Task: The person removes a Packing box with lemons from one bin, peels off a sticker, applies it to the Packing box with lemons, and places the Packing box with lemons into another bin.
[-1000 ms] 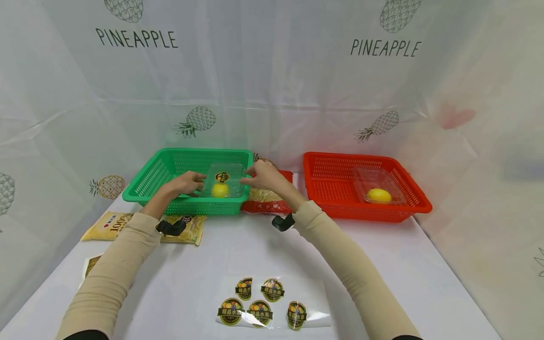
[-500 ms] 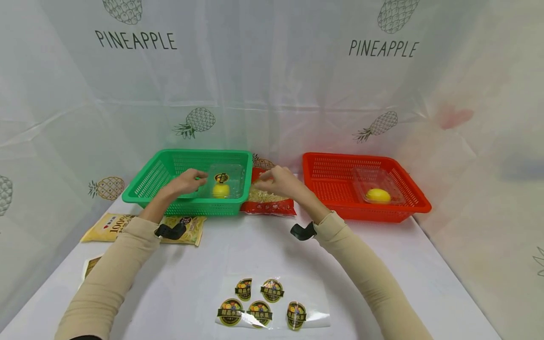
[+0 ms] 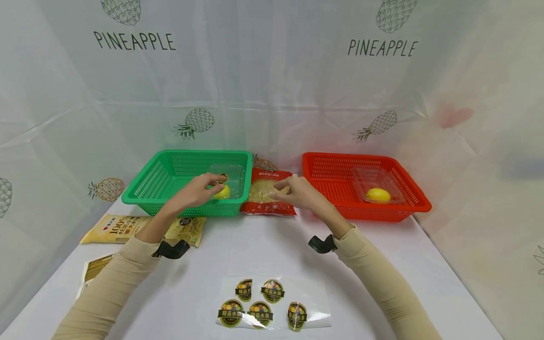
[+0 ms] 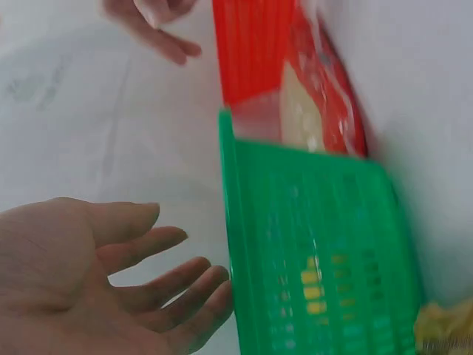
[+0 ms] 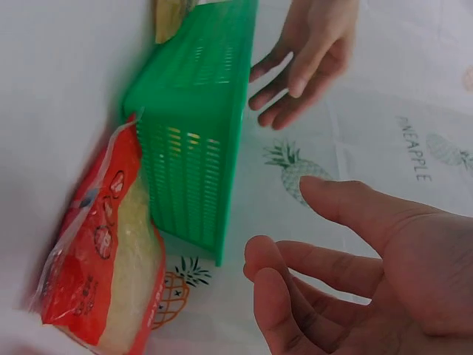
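A clear plastic box (image 3: 237, 175) with a round sticker on its lid and a lemon (image 3: 222, 192) inside lies at the right end of the green basket (image 3: 146, 182). My left hand (image 3: 196, 191) hovers over the basket's front rim, partly covering the box in the head view; nothing is in its fingers. To the right, my right hand (image 3: 303, 194) is in the air between the two baskets, fingers loosely bent and holding nothing. Behind it lies a red bag of pale dry food (image 3: 268, 208). The right wrist view shows that right hand (image 5: 355, 274) with thumb and fingers apart.
A red basket (image 3: 329, 189) at the back right contains another clear box (image 3: 371, 175) with a lemon (image 3: 378, 195). A sticker sheet (image 3: 313, 295) lies at the front. A yellow bag (image 3: 111, 229) and a smaller packet (image 3: 97, 267) lie on the left.
My right hand has left the box's side and moved right, past the red bag. My left hand has drawn off the box and shifted right, in front of it. The box stays in the green basket.
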`<state>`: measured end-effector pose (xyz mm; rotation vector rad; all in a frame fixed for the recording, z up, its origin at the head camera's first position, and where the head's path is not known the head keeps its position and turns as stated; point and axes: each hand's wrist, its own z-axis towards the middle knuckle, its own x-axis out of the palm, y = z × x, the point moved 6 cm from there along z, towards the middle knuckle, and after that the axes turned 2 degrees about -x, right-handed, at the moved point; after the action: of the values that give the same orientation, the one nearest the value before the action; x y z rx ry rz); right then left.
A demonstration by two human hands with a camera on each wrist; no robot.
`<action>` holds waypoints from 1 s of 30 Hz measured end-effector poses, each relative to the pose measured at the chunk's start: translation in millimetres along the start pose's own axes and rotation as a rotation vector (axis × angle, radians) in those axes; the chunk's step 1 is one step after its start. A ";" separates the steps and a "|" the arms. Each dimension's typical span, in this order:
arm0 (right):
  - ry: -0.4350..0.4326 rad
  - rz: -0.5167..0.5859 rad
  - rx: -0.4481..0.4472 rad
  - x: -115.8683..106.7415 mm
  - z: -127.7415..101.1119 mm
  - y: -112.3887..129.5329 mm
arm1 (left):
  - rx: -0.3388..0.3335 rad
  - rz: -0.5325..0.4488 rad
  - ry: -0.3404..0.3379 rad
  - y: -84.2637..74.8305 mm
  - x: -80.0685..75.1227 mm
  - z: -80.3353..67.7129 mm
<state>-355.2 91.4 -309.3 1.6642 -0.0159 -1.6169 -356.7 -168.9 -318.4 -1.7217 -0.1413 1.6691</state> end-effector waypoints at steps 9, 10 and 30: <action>0.009 -0.068 -0.038 -1.4 -26.2 -11.0 | 0.156 -0.093 -0.055 -37.4 25.8 -19.9; 0.010 -0.076 -0.037 -1.5 -29.4 -12.3 | 0.171 -0.101 -0.056 -42.0 29.2 -21.5; 0.015 -0.105 0.044 0.1 -81.4 -38.1 | 0.256 -0.095 0.053 -84.6 91.8 -38.7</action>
<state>-305.5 159.3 -340.6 1.7366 0.0444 -1.6931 -274.0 -73.1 -351.3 -1.5408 0.0156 1.5002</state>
